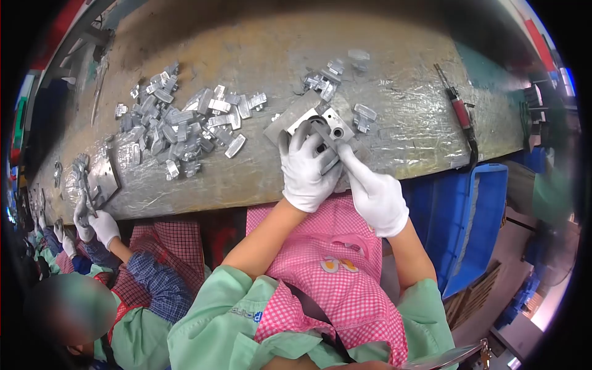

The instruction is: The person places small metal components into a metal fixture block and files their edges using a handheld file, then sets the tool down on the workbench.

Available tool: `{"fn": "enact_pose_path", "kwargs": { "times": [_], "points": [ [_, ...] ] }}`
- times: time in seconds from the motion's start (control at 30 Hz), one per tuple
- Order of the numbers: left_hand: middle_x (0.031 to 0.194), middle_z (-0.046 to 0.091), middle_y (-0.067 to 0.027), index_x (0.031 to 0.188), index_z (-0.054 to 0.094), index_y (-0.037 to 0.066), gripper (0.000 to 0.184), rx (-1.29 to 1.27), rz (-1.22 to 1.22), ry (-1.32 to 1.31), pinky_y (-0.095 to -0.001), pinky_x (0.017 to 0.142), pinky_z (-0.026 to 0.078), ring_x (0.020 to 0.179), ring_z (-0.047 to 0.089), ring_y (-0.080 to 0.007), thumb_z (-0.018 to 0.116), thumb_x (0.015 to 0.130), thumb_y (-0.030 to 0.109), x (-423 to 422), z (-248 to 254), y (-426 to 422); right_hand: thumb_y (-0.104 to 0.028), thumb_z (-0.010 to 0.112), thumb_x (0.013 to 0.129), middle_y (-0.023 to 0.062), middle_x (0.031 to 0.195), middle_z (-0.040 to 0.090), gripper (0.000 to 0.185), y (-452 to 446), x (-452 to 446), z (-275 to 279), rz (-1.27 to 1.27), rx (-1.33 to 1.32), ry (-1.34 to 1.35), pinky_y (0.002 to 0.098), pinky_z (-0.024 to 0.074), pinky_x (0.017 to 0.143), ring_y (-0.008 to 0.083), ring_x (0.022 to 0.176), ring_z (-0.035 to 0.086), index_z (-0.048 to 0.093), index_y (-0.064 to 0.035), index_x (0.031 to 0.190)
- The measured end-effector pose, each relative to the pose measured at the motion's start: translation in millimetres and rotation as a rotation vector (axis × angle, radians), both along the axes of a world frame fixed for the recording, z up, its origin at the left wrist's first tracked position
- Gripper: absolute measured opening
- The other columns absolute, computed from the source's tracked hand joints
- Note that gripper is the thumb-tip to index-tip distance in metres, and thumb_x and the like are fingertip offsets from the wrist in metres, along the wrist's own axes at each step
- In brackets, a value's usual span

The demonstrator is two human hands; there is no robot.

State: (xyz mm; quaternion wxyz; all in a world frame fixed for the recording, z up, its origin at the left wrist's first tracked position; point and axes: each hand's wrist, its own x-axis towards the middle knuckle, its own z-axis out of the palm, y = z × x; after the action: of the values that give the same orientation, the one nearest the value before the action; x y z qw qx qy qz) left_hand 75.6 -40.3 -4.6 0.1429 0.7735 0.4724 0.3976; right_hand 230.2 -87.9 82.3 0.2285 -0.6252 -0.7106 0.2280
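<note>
Both my hands wear white gloves with grey stains on the fingers. In front of me a metal block (333,118) with round holes lies on a flat metal plate (311,100). My left hand (308,166) rests at the near edge of the block, its fingers bent around a small grey metal casting, mostly hidden under them. My right hand (377,194) is closed, with the index finger stretched along a flat grey metal bar (325,134) that lies slantwise over the block. The bar's exact kind cannot be made out.
A large pile of grey metal castings (179,123) lies to the left, with smaller groups behind (324,80) and right (364,116) of the block. A red-handled tool (459,110) lies at right. Blue crates (478,228) stand below the table edge. A co-worker's gloved hands (102,225) work at left.
</note>
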Motion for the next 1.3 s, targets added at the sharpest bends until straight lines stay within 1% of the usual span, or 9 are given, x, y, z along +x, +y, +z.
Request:
{"fn": "enact_pose_path", "kwargs": {
  "times": [0.07,0.2,0.23,0.47,0.6,1.0,1.17,1.2,1.3],
  "points": [
    [0.126,0.064,-0.0067,0.112,0.076,0.021,0.042,0.007,0.012,0.008,-0.0578,0.106,0.035,0.127,0.052,-0.038,0.08,0.07,0.02,0,3,-2,-0.002,0.064,0.092,0.0185,0.062,0.061,0.051,-21,6,-4,-0.004,0.061,0.02,0.0413,0.052,0.053,0.0333,0.054,0.066,0.064,-0.0137,0.142],
    [0.126,0.064,-0.0073,0.112,0.075,0.021,0.041,0.03,0.023,-0.02,-0.0564,0.104,0.038,0.125,0.053,-0.0392,0.081,0.072,0.021,1,2,-2,-0.002,0.062,0.092,0.0183,0.062,0.061,0.052,-40,17,6,-0.008,-0.064,-0.054,0.0428,0.0526,0.054,0.0333,0.055,0.067,0.063,-0.0158,0.143],
    [0.124,0.062,-0.0049,0.112,0.074,0.022,0.04,0.06,0.037,-0.036,-0.0618,0.1,0.036,0.126,0.052,-0.0362,0.08,0.073,0.026,4,-3,-1,-0.003,0.062,0.092,0.0182,0.062,0.062,0.053,-30,15,1,0.003,-0.036,-0.016,0.0436,0.0525,0.054,0.0337,0.055,0.067,0.062,-0.0167,0.144],
    [0.127,0.063,-0.0068,0.114,0.076,0.023,0.039,0.012,0.023,0.003,-0.0581,0.108,0.035,0.129,0.052,-0.0391,0.082,0.076,0.022,1,2,-3,-0.002,0.061,0.091,0.0171,0.065,0.065,0.052,-43,13,3,0.029,0.03,-0.009,0.0404,0.0532,0.054,0.0292,0.055,0.068,0.063,-0.0126,0.142],
    [0.126,0.064,-0.0073,0.112,0.076,0.022,0.039,0.04,0.017,-0.022,-0.0568,0.107,0.037,0.127,0.052,-0.0395,0.082,0.074,0.02,1,-2,-4,-0.006,0.061,0.095,0.017,0.061,0.062,0.049,-13,10,-3,0.01,0.005,-0.017,0.0435,0.0527,0.053,0.0331,0.055,0.067,0.062,-0.0168,0.143],
    [0.122,0.063,-0.0054,0.105,0.075,0.02,0.033,0.034,0.008,0.002,-0.06,0.1,0.037,0.125,0.054,-0.0381,0.081,0.072,0.024,1,-5,1,-0.007,0.063,0.093,0.0124,0.057,0.06,0.051,0,8,-5,0.009,0.063,-0.051,0.0421,0.0514,0.051,0.03,0.051,0.065,0.062,-0.017,0.143],
    [0.124,0.064,-0.0074,0.112,0.076,0.019,0.038,0.049,0.031,-0.016,-0.0563,0.106,0.038,0.125,0.053,-0.0387,0.082,0.075,0.021,3,1,-2,-0.005,0.064,0.093,0.0168,0.07,0.069,0.047,-35,17,-7,0.03,0.116,0.029,0.0398,0.0558,0.056,0.0294,0.06,0.071,0.065,-0.0122,0.14],
    [0.124,0.064,-0.0076,0.112,0.076,0.019,0.039,0.057,0.027,-0.029,-0.0557,0.106,0.038,0.125,0.053,-0.0386,0.081,0.074,0.02,3,0,-2,-0.003,0.062,0.096,0.0261,0.085,0.069,0.045,-28,17,2,0.008,-0.045,0.063,0.0437,0.0566,0.064,0.0399,0.076,0.072,0.064,-0.0123,0.14],
    [0.12,0.066,-0.0087,0.11,0.077,0.017,0.041,0.046,0.03,0.026,-0.0534,0.106,0.039,0.123,0.055,-0.0381,0.081,0.07,0.017,3,1,-1,-0.016,0.06,0.099,0.0203,0.062,0.063,0.046,-1,20,-16,-0.017,0.055,-0.012,0.0464,0.0549,0.055,0.0377,0.058,0.068,0.06,-0.0217,0.145]
  ]
}}
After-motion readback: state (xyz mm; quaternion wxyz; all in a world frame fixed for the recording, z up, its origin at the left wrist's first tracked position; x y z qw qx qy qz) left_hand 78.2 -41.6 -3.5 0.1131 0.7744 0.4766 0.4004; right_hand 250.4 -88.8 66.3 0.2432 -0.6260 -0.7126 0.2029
